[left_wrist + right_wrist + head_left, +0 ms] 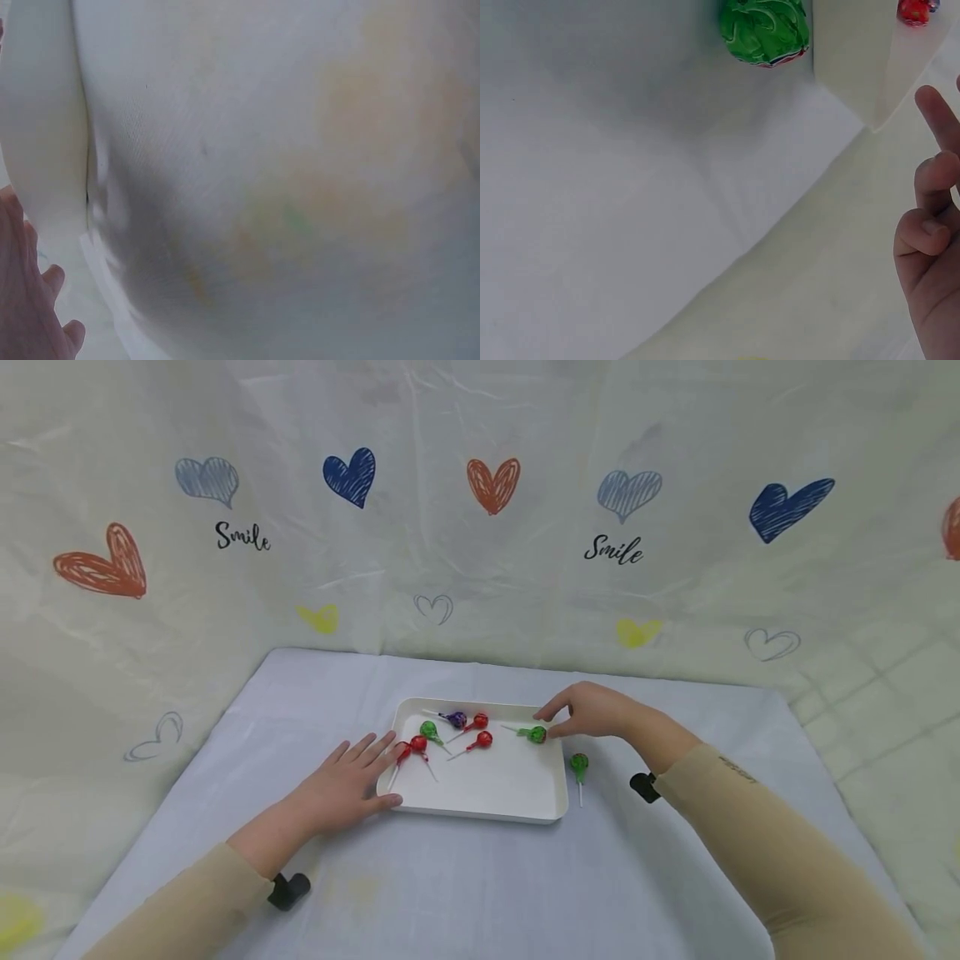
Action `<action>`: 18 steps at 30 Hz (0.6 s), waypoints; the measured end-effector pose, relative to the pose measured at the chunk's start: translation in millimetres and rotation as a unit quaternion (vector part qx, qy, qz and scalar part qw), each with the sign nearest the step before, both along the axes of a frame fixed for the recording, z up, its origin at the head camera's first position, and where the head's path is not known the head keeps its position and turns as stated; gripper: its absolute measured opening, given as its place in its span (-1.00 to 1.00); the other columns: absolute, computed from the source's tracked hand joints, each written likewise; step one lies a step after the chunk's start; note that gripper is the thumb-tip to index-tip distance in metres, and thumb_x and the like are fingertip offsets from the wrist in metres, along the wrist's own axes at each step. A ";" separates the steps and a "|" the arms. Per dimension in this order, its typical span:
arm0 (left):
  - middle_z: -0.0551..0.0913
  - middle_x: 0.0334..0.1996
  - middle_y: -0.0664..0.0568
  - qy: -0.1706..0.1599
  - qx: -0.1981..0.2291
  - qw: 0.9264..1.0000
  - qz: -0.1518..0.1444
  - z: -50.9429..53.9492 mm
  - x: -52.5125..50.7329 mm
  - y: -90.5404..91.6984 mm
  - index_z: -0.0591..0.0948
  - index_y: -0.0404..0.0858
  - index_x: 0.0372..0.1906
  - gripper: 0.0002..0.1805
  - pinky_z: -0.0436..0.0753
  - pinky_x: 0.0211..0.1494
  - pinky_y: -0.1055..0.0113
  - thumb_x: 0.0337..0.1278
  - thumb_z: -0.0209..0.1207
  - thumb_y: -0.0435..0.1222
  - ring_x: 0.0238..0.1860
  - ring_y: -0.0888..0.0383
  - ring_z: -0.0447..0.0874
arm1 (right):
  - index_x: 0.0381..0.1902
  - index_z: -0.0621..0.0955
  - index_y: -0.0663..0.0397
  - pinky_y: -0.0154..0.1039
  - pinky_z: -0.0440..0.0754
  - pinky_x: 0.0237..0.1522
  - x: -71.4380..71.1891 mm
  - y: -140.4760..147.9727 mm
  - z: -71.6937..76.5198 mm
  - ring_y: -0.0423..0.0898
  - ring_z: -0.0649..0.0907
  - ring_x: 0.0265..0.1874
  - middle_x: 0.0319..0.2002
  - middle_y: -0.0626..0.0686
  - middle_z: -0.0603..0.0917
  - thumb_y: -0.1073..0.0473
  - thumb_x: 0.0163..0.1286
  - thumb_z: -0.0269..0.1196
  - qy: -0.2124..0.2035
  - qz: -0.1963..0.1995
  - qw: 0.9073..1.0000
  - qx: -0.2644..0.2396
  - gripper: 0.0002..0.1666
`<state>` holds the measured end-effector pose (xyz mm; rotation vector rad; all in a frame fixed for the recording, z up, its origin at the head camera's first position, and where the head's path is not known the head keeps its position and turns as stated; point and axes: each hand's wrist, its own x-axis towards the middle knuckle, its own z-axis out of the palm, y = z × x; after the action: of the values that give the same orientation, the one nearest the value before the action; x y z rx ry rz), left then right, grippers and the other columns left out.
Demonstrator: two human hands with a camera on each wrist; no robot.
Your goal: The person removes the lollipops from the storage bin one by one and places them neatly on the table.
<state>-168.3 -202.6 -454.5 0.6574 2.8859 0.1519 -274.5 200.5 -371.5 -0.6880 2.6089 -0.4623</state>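
A white tray (480,793) lies on the table with several lollipops in it. My left hand (341,789) rests spread at the tray's left rim, fingers straight. Two red lollipops (418,744) lie just beside its fingertips. Over the tray's right end hovers my right hand (592,710), index finger and thumb apart, the other fingers bent. Close to that thumb is a green lollipop (537,735) in the tray, its stick pointing left. Another green lollipop (579,763) lies on the cloth right of the tray; its wrapped head (765,30) shows large in the right wrist view.
Left and centre in the tray are a purple lollipop (457,720), a green lollipop (428,731) and more red lollipops (484,740). A white cloth (465,885) covers the table. Behind it hangs a curtain (525,568) printed with hearts.
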 end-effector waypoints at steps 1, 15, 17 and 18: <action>-0.11 0.60 0.07 0.001 -0.001 1.000 0.000 0.0 -0.2 0.0 0.05 0.00 0.59 0.01 -0.11 0.51 -0.23 0.17 -0.02 0.41 0.58 -0.11 -0.16 | 0.07 0.73 -0.23 -0.14 0.63 -0.12 -0.9 -2.0 -0.4 -0.08 0.61 -0.14 0.02 -0.11 0.72 0.00 0.23 0.44 -0.002 -0.002 1.000 -0.001 -0.59; -0.11 0.60 0.07 0.002 -0.007 1.000 0.001 -0.5 -0.3 -0.3 0.04 0.00 0.60 0.01 -0.10 0.51 -0.23 0.17 -0.04 0.43 0.58 -0.11 -0.17 | 0.07 0.73 -0.23 0.01 0.56 0.15 -8.5 -18.5 -11.3 -0.02 0.60 0.10 0.00 -0.12 0.71 -0.01 0.24 0.44 0.004 0.009 0.998 0.056 -0.59; -0.11 0.60 0.07 0.000 -0.005 1.000 0.002 -0.6 -0.4 -0.1 0.04 0.00 0.60 0.01 -0.10 0.52 -0.23 0.18 -0.02 0.41 0.58 -0.11 -0.17 | 0.08 0.72 -0.24 -0.02 0.56 0.13 -10.3 -20.0 -14.5 -0.06 0.61 0.06 -0.01 -0.14 0.71 -0.03 0.23 0.44 0.010 0.013 0.997 0.073 -0.57; -0.12 0.60 0.08 0.000 -0.005 1.000 0.002 -0.7 -0.5 0.0 0.04 0.01 0.60 0.00 -0.11 0.52 -0.23 0.18 -0.02 0.40 0.58 -0.10 -0.18 | 0.08 0.72 -0.25 -0.04 0.56 0.12 -12.1 -20.4 -17.1 -0.09 0.61 0.04 -0.02 -0.16 0.71 -0.04 0.23 0.44 0.012 0.015 0.997 0.080 -0.57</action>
<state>-168.8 -202.6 -455.2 0.6500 2.8855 0.1370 -286.6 180.1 -388.6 -0.6811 2.6189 -0.2338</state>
